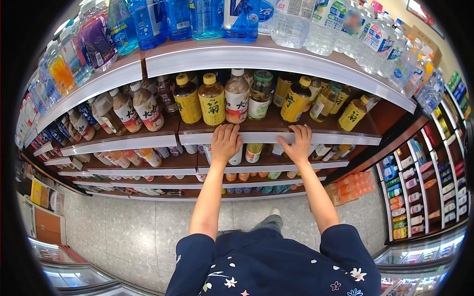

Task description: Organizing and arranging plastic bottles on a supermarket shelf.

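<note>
Both of my hands rest on the front edge of a brown store shelf, over its pale price-strip rail. My left hand lies palm down with its fingers on the shelf board, just before a yellow-labelled bottle and a white-labelled brown drink bottle. My right hand lies farther right, thumb spread on the rail, below a yellow-labelled dark tea bottle. A green-capped glass jar stands between the two. Neither hand holds a bottle.
Blue bottles and clear water bottles line the shelf above. Lower shelves carry more drinks, including orange ones. Shrink-wrapped orange bottles stand on the tiled floor at right. A side rack holds toiletries; glass-topped freezers stand behind me.
</note>
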The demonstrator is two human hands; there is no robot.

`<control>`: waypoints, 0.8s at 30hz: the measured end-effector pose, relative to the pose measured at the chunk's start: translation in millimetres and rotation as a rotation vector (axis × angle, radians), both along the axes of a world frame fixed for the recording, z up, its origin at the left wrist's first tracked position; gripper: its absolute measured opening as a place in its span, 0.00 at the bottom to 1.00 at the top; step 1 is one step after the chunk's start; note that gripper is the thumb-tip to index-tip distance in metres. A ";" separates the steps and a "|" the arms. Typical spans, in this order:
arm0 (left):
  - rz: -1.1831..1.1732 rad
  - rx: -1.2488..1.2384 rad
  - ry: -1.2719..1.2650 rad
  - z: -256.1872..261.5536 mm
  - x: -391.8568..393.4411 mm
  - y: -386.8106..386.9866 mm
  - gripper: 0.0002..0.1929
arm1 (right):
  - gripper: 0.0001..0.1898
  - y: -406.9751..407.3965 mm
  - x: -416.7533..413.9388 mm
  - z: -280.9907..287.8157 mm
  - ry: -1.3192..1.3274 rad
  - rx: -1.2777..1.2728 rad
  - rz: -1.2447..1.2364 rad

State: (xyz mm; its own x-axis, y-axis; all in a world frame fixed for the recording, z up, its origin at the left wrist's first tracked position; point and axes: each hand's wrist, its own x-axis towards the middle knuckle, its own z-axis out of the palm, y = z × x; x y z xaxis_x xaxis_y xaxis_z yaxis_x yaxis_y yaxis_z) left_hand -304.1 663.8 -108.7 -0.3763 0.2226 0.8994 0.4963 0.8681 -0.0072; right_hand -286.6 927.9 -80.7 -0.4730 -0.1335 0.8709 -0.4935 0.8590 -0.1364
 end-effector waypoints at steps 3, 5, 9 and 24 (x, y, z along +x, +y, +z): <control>0.016 -0.009 0.011 -0.3 -0.1 -0.1 0.19 | 0.25 -1.8 -2.0 -3.1 0.032 -0.013 -0.015; 0.020 -0.014 0.014 0.2 -1.1 1.0 0.19 | 0.25 -0.6 -3.3 -3.8 0.042 -0.011 -0.018; 0.053 -0.008 0.017 -0.5 -0.8 0.8 0.18 | 0.25 -1.1 -5.0 -6.0 0.049 -0.015 -0.017; 0.044 -0.006 -0.014 -1.8 0.1 2.4 0.19 | 0.26 0.5 -3.4 -7.6 0.037 -0.038 -0.026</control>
State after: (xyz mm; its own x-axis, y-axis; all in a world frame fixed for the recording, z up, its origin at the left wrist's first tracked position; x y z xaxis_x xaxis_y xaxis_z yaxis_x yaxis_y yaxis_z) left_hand -304.0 666.2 -110.5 -0.3986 0.2109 0.8926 0.4575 0.8892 -0.0058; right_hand -289.9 928.4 -88.3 -0.4432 -0.0880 0.8921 -0.4764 0.8662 -0.1512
